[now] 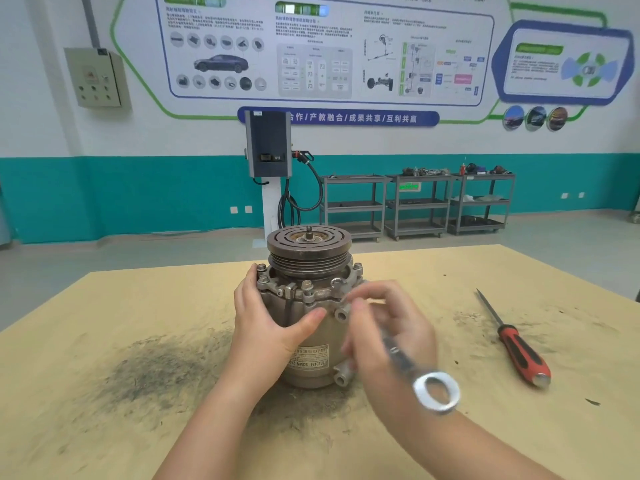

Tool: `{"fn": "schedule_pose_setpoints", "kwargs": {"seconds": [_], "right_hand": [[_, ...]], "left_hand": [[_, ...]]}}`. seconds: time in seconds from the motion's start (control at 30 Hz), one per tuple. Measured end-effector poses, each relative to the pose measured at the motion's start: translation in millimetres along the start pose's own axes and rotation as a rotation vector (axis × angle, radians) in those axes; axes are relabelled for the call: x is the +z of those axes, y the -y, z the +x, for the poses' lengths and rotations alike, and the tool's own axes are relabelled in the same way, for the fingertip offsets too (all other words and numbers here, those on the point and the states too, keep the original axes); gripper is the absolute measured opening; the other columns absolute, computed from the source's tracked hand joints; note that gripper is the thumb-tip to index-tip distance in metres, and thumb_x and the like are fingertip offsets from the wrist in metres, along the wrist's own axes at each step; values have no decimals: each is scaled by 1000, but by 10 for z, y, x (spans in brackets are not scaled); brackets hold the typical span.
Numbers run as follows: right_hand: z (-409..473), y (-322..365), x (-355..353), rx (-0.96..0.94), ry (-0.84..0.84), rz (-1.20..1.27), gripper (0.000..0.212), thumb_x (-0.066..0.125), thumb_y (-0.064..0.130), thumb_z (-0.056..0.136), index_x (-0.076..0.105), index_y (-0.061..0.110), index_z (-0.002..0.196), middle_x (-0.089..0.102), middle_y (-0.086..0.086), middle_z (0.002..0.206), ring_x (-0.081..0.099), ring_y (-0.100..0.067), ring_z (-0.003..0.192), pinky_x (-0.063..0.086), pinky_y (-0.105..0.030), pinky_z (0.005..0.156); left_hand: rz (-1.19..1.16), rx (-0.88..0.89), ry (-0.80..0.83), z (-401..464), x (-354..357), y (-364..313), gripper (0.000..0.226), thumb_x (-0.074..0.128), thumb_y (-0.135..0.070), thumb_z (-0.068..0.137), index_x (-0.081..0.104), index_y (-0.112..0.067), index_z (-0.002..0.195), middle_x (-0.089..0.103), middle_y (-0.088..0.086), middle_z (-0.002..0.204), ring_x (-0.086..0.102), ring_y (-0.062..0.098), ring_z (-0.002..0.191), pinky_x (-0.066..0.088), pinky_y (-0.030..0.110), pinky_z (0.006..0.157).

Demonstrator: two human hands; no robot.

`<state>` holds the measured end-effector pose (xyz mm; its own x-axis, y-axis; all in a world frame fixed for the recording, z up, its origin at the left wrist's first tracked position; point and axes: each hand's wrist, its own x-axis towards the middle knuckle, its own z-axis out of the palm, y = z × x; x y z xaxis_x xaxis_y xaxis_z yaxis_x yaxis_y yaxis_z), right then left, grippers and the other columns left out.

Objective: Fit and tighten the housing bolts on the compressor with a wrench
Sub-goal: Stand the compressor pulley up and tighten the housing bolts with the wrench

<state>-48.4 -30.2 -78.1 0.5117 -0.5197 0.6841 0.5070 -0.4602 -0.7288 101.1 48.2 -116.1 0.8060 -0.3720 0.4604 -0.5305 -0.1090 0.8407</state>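
Observation:
The compressor (309, 271) stands upright on the table, its brown grooved pulley on top. Several housing bolts (307, 285) stick up from the flange below the pulley. My left hand (266, 320) wraps around the left side of the housing, thumb across the front. A silver wrench (412, 367) is held in my right hand (388, 323), blurred; its ring end points toward me. The right fingertips sit close to the flange's right front side. The wrench's far end is hidden by the hand.
A red-and-black screwdriver (516, 344) lies on the table to the right. The tan tabletop (104, 341) carries dark grime smudges around the compressor. Beyond the table stand a charging post (268, 150) and grey shelf carts (415, 206) along the wall.

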Motion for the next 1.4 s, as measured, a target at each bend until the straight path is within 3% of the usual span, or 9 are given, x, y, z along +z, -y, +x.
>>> {"fn": "schedule_pose_setpoints", "kwargs": {"seconds": [0.1, 0.17, 0.33, 0.5, 0.7, 1.0, 1.1, 1.23, 1.4], "right_hand": [[-18, -41, 129, -324, 69, -360, 29, 54, 34, 91, 66, 13, 75, 54, 3, 50, 46, -7, 41, 36, -19, 40], [-3, -18, 114, -337, 23, -343, 40, 49, 39, 95, 66, 14, 70, 54, 1, 49, 47, -8, 41, 38, -20, 40], [421, 124, -208, 133, -99, 48, 68, 30, 57, 99, 69, 18, 58, 52, 0, 45, 47, -7, 40, 39, -15, 42], [893, -80, -389, 558, -70, 279, 64, 45, 49, 99, 67, 12, 51, 42, -4, 45, 35, -13, 38, 27, -23, 43], [1146, -234, -453, 712, 219, 379, 45, 61, 37, 89, 64, 11, 52, 46, -2, 53, 42, -12, 49, 31, -18, 39], [1160, -383, -483, 794, 334, 668, 43, 58, 37, 83, 50, 17, 45, 57, -1, 69, 53, -9, 50, 41, -12, 39], [1014, -392, -449, 749, 227, 711, 46, 58, 36, 84, 46, 18, 43, 57, -1, 64, 54, -9, 47, 42, -13, 40], [679, -344, -438, 393, 57, 579, 42, 62, 34, 83, 53, 16, 45, 63, -6, 64, 57, -16, 52, 48, -21, 49], [385, -197, -309, 101, -48, 161, 36, 64, 40, 85, 70, 12, 65, 61, -3, 59, 58, -18, 58, 47, -29, 63]], "left_hand": [[-13, -10, 15, -3, -5, -8, 131, 69, -82, 44, 10, -41, 153, 23, -27, 143, 35, 8, 136, 33, 29, 107], [-13, -11, 21, -11, -18, -23, 137, 67, -92, 39, 9, -41, 153, 22, -28, 143, 34, 7, 137, 34, 31, 109], [-11, 0, 36, -1, -28, -23, 128, 67, -85, 44, 7, -46, 151, 19, -35, 142, 28, 1, 135, 31, 30, 110], [-6, -3, 39, -2, -26, -17, 129, 66, -84, 45, 7, -44, 152, 18, -34, 143, 27, 2, 138, 30, 30, 112], [2, 1, 38, 3, -25, -14, 129, 64, -86, 45, 5, -46, 152, 19, -40, 134, 26, -2, 131, 28, 27, 108], [-5, -1, 37, 3, -21, -23, 129, 65, -85, 44, 6, -45, 152, 18, -38, 138, 24, -4, 131, 27, 26, 108], [-13, 0, 37, 0, -22, -26, 129, 66, -85, 45, 6, -44, 152, 19, -39, 136, 26, -2, 131, 28, 27, 109], [1, 1, 46, -7, -30, -33, 129, 64, -89, 44, 5, -48, 151, 20, -42, 131, 25, -2, 133, 30, 30, 112], [8, -5, 33, 4, -25, -20, 139, 61, -96, 37, 5, -43, 153, 19, -36, 138, 25, -2, 133, 29, 28, 110]]}}
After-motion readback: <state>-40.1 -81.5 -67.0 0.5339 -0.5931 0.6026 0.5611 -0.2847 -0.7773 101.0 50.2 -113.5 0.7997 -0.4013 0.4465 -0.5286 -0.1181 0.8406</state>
